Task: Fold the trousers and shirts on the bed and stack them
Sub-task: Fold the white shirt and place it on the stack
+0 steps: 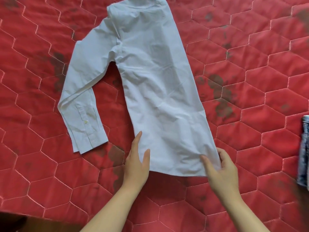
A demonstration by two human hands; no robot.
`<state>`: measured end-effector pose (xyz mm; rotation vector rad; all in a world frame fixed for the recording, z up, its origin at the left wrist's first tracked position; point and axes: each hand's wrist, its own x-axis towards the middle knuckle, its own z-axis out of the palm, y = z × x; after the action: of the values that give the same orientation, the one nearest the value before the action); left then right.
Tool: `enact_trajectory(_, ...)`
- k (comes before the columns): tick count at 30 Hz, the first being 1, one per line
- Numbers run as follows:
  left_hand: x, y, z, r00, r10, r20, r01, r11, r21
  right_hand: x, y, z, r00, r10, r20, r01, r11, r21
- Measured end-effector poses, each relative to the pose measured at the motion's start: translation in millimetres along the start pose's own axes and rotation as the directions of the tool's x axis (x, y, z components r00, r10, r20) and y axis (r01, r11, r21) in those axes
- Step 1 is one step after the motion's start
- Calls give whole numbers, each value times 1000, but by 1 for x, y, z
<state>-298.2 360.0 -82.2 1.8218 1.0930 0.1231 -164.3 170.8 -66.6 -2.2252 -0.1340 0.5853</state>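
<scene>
A pale long-sleeved shirt [155, 91] lies flat on the red quilted bed [250, 148], body folded into a narrow strip slanting toward lower right; one sleeve [83, 87] juts left, elbow bent, cuff down. Folded denim trousers [303, 151] lie far right

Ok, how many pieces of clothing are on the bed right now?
2. The white shirt lies in the middle, left hand and right hand at its hem. A denim piece sits at the right edge, cut off by the frame. Others may lie out of view.
</scene>
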Motion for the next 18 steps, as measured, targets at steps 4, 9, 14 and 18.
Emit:
enact_trajectory(4, -9, -10, -4, 988, -119, 98, 109, 989, 99, -8, 9, -6, 982, 190, 17, -185, 968, -172)
enact_trajectory(9, 1, -20, -17, 973, -209, 98, 175, 944, 279, 4, -7, 11, 989, 118, 90, -47, 823, -566)
enact_trajectory(14, 50, -19, -57, 1000, -24, -7, 25, 957, 289, 30, -68, 78, 962, -166, 218, 256, 826, -501)
enact_trajectory(18, 109, -26, -108, 992, 50, -118, -12, 953, 303, 52, -119, 149, 896, -272, 351, 407, 819, -405)
